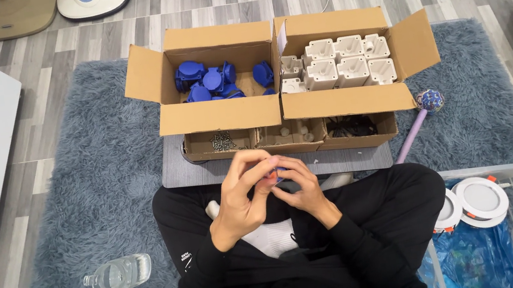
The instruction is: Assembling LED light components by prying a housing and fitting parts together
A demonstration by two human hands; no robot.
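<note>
**Keep the small part pinched**

Your left hand (244,192) and right hand (299,188) meet over your lap, fingers (253,164) curled tight around a small blue part (279,173), mostly hidden between the fingertips. Keep it steady there; the box (219,112) of blue caps (211,80) lies beyond your fingers.

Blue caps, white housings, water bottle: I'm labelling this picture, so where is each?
blue caps (213,80), head view, on the pile's middle
white housings (350,60), head view, on a middle piece
water bottle (120,275), head view, on its body
</note>
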